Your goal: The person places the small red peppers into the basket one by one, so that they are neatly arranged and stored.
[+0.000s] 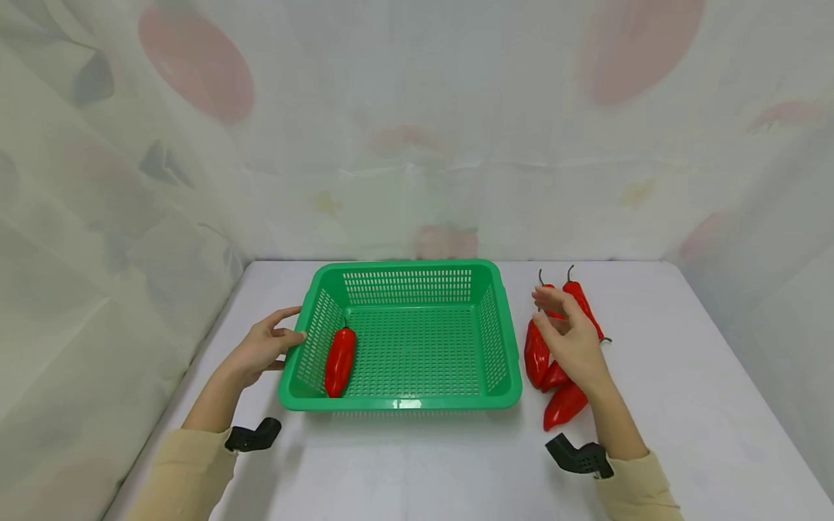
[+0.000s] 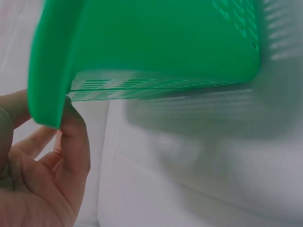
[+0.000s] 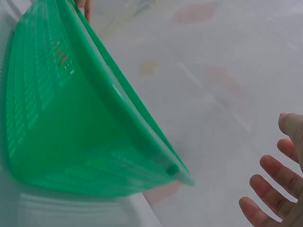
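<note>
A green plastic basket (image 1: pixel 417 405) with slotted walls stands mid-table, one red pepper (image 1: pixel 340 362) lying inside along its left wall. My left hand (image 1: pixel 260 347) pinches the left rim, thumb on top and fingers beneath, also visible in the left wrist view (image 2: pixel 45 175). To the right of the basket lies a group of several red peppers (image 1: pixel 565 404), some with dark curved stems. Over that group hovers my right hand (image 1: pixel 573 340), its fingers spread and relaxed, holding nothing; it partly hides the peppers. The right wrist view shows the fingers (image 3: pixel 279 170) apart from the basket.
A white table (image 1: pixel 404 470) carries everything, its far edge just behind the basket. Pale patterned cloth (image 1: pixel 404 195) hangs behind and on both sides. A black wrist device (image 1: pixel 254 436) sits at each sleeve.
</note>
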The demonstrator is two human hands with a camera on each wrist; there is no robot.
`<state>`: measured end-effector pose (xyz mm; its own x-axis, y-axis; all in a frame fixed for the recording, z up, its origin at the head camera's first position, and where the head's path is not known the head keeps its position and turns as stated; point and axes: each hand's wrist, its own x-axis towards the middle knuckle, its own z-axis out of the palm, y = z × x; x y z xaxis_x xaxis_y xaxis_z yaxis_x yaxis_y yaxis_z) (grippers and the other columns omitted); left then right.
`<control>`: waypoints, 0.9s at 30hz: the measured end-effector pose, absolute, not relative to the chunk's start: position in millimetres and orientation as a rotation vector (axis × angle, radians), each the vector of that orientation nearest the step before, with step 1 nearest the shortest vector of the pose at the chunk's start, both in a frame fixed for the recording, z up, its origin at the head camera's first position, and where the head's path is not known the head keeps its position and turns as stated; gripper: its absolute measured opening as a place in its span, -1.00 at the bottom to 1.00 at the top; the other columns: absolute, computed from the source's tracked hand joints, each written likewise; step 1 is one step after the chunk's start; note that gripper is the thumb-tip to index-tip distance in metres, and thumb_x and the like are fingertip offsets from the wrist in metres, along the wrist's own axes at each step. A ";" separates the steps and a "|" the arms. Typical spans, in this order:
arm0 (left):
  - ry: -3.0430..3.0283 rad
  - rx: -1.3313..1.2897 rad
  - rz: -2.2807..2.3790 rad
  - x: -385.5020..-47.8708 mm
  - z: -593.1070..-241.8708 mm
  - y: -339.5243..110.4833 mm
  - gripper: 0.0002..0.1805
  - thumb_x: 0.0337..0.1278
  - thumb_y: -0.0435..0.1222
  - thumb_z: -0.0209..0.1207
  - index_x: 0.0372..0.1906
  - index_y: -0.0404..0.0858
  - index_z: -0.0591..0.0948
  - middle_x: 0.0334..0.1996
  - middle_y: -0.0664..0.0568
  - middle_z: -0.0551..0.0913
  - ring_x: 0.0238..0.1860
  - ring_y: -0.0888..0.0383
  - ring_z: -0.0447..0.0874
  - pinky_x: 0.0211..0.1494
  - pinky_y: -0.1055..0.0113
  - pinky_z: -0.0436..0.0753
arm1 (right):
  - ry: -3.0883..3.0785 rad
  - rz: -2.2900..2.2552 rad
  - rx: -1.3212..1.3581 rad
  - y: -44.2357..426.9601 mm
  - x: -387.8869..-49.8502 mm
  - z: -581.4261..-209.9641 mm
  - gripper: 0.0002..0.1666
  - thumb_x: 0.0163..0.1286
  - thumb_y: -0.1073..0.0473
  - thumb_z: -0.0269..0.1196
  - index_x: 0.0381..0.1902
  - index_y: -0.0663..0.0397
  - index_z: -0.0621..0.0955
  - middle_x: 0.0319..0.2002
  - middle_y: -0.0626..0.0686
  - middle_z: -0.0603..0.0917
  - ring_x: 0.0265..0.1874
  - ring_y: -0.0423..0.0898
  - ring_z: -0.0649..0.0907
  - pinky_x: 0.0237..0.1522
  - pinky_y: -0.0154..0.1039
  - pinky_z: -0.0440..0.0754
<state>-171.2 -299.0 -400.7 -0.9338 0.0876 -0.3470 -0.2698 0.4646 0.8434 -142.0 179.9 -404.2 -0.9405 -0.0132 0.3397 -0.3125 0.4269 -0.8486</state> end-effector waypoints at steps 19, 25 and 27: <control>2.376 -0.160 1.453 -171.6 -400.8 -298.8 -0.27 0.24 -0.22 0.08 0.44 -0.07 0.02 -0.15 -0.21 0.54 -0.27 0.05 0.61 -0.16 0.04 0.63 | -2.464 1.243 -0.192 270.4 -145.4 -519.4 -0.37 0.31 -0.13 0.12 0.32 -0.49 0.22 0.20 -0.17 0.41 0.08 -0.14 0.47 -0.15 -0.62 0.46; 2.378 -0.161 1.452 -171.5 -400.6 -298.7 -0.27 0.24 -0.23 0.08 0.44 -0.08 0.02 -0.15 -0.22 0.54 -0.27 0.05 0.61 -0.17 0.05 0.63 | -2.515 1.215 -0.316 281.2 -133.4 -532.2 -0.37 0.30 -0.23 0.07 0.31 -0.57 0.19 0.22 -0.20 0.40 0.08 -0.12 0.47 -0.20 -0.69 0.41; 2.378 -0.166 1.451 -171.3 -400.5 -298.6 -0.27 0.24 -0.22 0.08 0.44 -0.08 0.02 -0.14 -0.21 0.53 -0.27 0.05 0.61 -0.16 0.05 0.63 | -2.531 1.230 -0.345 282.3 -128.9 -532.0 -0.37 0.30 -0.25 0.06 0.32 -0.55 0.20 0.21 -0.15 0.41 0.08 -0.09 0.47 -0.21 -0.68 0.43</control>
